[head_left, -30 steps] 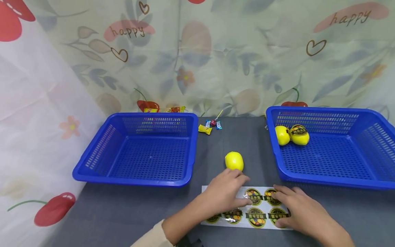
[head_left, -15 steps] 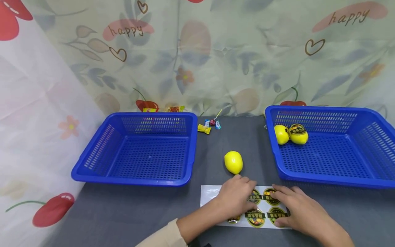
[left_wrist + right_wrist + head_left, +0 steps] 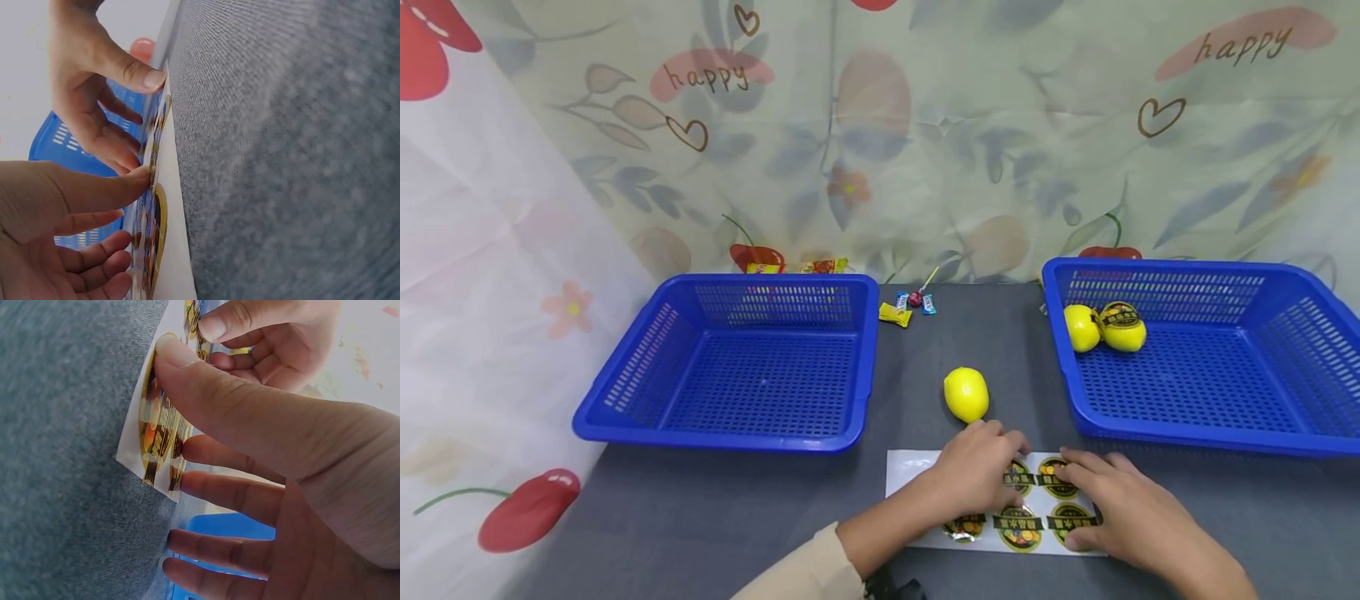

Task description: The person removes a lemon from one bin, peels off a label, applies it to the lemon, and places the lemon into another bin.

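Observation:
A white sheet of round black-and-gold stickers [image 3: 906,471] lies flat on the dark table. My left hand [image 3: 977,471] is over its middle, the thumb touching a sticker in the left wrist view and the other fingers loosely bent. At the sheet's right end, my right hand [image 3: 1138,512] rests with thumb and fingertips spread. The right wrist view shows that thumb [image 3: 219,394] pressing a sticker and the fingers fairly straight. A yellow lemon [image 3: 966,395] without a visible sticker sits just beyond my left hand. My left hand hides some stickers.
The blue basket [image 3: 1210,442] at right holds two lemons [image 3: 1123,329], one with a sticker on top. Another blue basket [image 3: 722,442] stands at left. Wrapped candies [image 3: 895,315] and a lollipop [image 3: 916,297] lie at the back, before a patterned curtain [image 3: 947,183].
My left hand has moved right along the sheet, away from the lemon, and then nearly stopped. My right hand has stayed at the sheet's right end.

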Motion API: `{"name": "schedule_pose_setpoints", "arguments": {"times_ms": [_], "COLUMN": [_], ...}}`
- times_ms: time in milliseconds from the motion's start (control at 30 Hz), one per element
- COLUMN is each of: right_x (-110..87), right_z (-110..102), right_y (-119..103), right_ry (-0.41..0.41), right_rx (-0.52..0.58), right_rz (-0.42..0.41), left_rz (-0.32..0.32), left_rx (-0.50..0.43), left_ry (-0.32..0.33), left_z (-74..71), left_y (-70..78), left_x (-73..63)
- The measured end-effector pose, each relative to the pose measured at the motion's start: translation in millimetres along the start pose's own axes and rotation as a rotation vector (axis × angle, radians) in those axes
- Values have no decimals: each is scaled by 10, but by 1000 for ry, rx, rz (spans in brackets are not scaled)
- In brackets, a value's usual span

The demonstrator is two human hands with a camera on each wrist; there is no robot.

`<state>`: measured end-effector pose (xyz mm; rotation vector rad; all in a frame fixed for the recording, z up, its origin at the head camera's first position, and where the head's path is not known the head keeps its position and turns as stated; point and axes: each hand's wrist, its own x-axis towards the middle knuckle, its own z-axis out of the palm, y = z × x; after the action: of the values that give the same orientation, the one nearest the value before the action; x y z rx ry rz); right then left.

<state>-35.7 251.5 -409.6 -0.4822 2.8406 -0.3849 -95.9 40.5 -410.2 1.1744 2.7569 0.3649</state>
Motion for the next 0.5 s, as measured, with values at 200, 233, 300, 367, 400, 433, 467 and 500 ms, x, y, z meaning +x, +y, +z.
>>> {"name": "schedule_pose_setpoints", "arguments": {"times_ms": [200, 233, 300, 367, 400, 433, 467, 500], "right_x": [2, 3, 5, 8, 7, 7, 8, 10], "right_z": [16, 16, 15, 14, 14, 13, 13, 13], "right_y": [0, 0, -2, -2, -3, -3, -3, -1], "right_ry": [15, 14, 12, 8, 7, 5, 4, 3], "right_rx": [-7, -9, -11, -14, -15, -15, -15, -15], "right_rz": [-3, -2, 0, 5, 7, 8, 10, 10], "left_rz": [14, 15, 18, 17, 17, 19, 26, 33], "left_rx": [-49, -56, -65, -77, -85, -92, -98, -110], "left_ry": [-6, -7, -3, 3, 7, 15, 29, 42], "left_z": [-5, -8, -10, -17, -20, -23, -25, -28], "left_y": [-2, -4, -11, -25, -34, -46, -60, -74], "left_x": [13, 13, 15, 17, 17, 17, 14, 10]}}
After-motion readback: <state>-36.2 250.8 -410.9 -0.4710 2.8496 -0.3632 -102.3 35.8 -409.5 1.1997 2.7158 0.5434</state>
